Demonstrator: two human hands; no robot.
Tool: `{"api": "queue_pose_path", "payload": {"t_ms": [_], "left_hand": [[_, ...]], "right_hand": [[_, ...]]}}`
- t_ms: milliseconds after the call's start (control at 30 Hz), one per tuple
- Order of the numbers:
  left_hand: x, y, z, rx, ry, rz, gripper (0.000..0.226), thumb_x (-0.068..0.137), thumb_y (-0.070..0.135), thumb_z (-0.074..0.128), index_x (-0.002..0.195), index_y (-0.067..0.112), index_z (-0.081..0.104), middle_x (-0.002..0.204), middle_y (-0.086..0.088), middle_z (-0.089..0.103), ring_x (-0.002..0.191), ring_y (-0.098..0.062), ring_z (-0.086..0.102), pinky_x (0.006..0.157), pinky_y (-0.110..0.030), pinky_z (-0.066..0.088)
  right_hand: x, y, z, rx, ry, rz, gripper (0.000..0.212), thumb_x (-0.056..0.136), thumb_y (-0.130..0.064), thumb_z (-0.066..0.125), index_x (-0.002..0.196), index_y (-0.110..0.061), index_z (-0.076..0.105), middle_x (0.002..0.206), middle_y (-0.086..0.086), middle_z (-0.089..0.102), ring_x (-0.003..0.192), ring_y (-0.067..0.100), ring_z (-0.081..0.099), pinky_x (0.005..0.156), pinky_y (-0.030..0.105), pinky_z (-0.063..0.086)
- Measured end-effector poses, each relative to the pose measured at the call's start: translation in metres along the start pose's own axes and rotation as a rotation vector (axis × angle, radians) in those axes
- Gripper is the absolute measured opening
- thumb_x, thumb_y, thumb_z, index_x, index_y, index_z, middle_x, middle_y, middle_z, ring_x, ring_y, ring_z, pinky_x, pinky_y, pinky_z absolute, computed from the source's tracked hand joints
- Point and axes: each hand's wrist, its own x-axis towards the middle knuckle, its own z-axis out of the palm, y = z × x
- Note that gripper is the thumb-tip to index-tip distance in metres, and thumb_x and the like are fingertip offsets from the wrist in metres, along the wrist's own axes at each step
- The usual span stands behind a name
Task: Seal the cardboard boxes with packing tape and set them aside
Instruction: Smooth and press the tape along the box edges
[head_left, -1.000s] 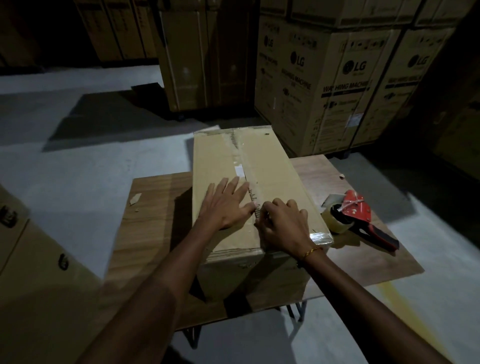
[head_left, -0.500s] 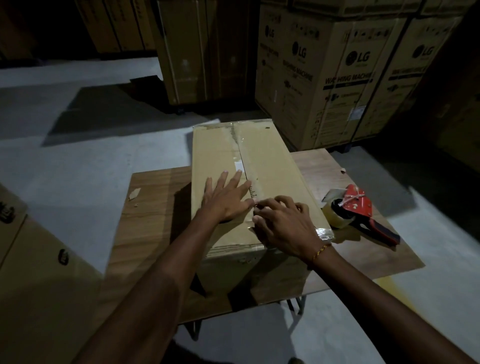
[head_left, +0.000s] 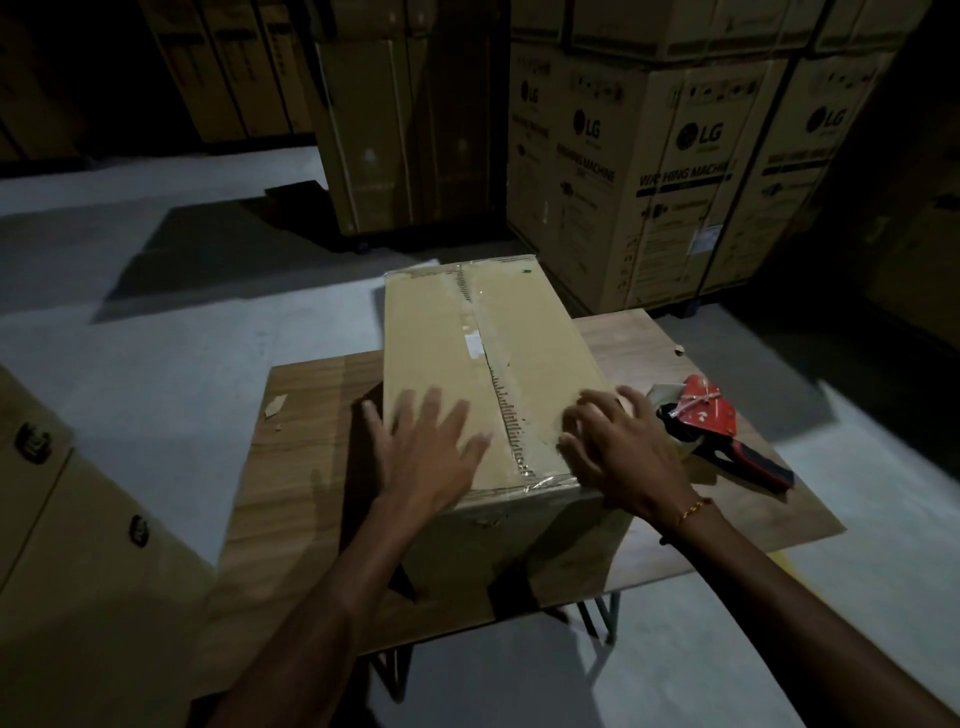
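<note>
**One box on table, two hands on its top**

One box (head_left: 488, 374) at frame centre, long side running away from camera, standing on one wooden table (head_left: 317, 415). Flaps closed; one tape strip (head_left: 506, 410) runs down the centre seam, wrinkled, reaching the near edge. Contents not visible.

Two hands, both on the near end of the box top. Left hand (head_left: 423, 449), lower centre-left: fingers spread wide and flat, palm down on the left flap, holding nothing. Right hand (head_left: 618, 449), lower centre-right: fingers loosely bent and blurred, lying over the box's right top edge; grip or just resting, cannot tell. Thin bracelet (head_left: 688, 512) on the right wrist.

One red tape gun (head_left: 711, 426) with roll lies on the table at right, just beside the right hand, apart from the box.

One cardboard scrap (head_left: 275, 405) on the table's left part.

Upper right: at least three big LG cartons (head_left: 675, 171), stacked, closed. More dark cartons (head_left: 395, 130) upper centre and upper left.
</note>
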Motion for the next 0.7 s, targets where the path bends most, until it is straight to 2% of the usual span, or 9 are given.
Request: {"api": "queue_pose_path", "payload": {"t_ms": [67,133,200,300,467,600,700], "left_hand": [[-0.007,-0.005,-0.002,-0.101,-0.003,-0.154,0.066,0.098,0.072,0.021,0.157,0.044,0.02,0.17,-0.001,-0.002,0.155,-0.036,-0.006,0.115,-0.069,-0.012],[-0.011,-0.009,-0.003,-0.276,-0.068,-0.213,0.066,0.098,0.072,0.027,0.158,0.045,0.018,0.17,0.0,-0.011,0.154,-0.041,-0.001,0.12,-0.067,0.004],[-0.013,-0.011,-0.003,-0.376,-0.098,-0.227,0.067,0.099,0.07,0.032,0.158,0.044,0.017,0.169,0.004,-0.015,0.153,-0.044,0.008,0.12,-0.062,0.017],[-0.014,-0.009,-0.002,-0.387,-0.086,-0.235,0.067,0.099,0.069,0.034,0.158,0.043,0.018,0.169,0.005,-0.014,0.152,-0.044,0.009,0.12,-0.061,0.02],[-0.009,0.002,-0.003,-0.399,-0.06,-0.265,0.065,0.1,0.066,0.037,0.158,0.041,0.021,0.17,0.003,-0.012,0.151,-0.044,0.013,0.119,-0.059,0.022],[0.005,0.006,-0.003,-0.401,-0.01,-0.271,0.065,0.099,0.065,0.042,0.157,0.038,0.029,0.17,0.0,-0.005,0.149,-0.044,0.02,0.118,-0.059,0.025],[0.02,0.002,-0.004,-0.389,0.009,-0.262,0.066,0.098,0.066,0.043,0.156,0.036,0.033,0.17,-0.003,0.0,0.148,-0.044,0.023,0.117,-0.059,0.028]], "right_hand": [[-0.009,0.001,0.006,0.063,-0.002,0.097,0.055,0.1,-0.06,0.032,0.131,-0.023,0.058,0.148,0.008,0.047,0.121,0.032,0.054,0.106,0.044,0.038],[-0.011,0.001,0.012,0.171,-0.017,0.182,0.052,0.103,-0.058,0.036,0.139,-0.025,0.052,0.155,0.005,0.036,0.115,0.029,0.058,0.095,0.037,0.042],[-0.011,0.002,0.017,0.226,0.03,0.201,0.047,0.105,-0.052,0.041,0.141,-0.023,0.053,0.158,0.003,0.034,0.115,0.028,0.058,0.09,0.035,0.04],[-0.011,0.005,0.02,0.243,0.069,0.185,0.054,0.101,-0.056,0.034,0.138,-0.024,0.057,0.156,0.002,0.039,0.11,0.027,0.061,0.086,0.034,0.037],[0.004,0.02,0.022,0.236,0.059,0.153,0.067,0.095,-0.066,0.023,0.137,-0.026,0.057,0.156,0.0,0.038,0.107,0.027,0.063,0.081,0.035,0.046],[0.018,0.028,0.018,0.243,0.036,0.125,0.045,0.105,-0.051,0.038,0.137,-0.023,0.054,0.155,0.002,0.035,0.106,0.03,0.062,0.08,0.034,0.038],[0.033,0.032,0.016,0.221,-0.001,0.094,0.043,0.105,-0.05,0.038,0.136,-0.023,0.051,0.153,0.003,0.034,0.104,0.03,0.061,0.082,0.037,0.045]]}}
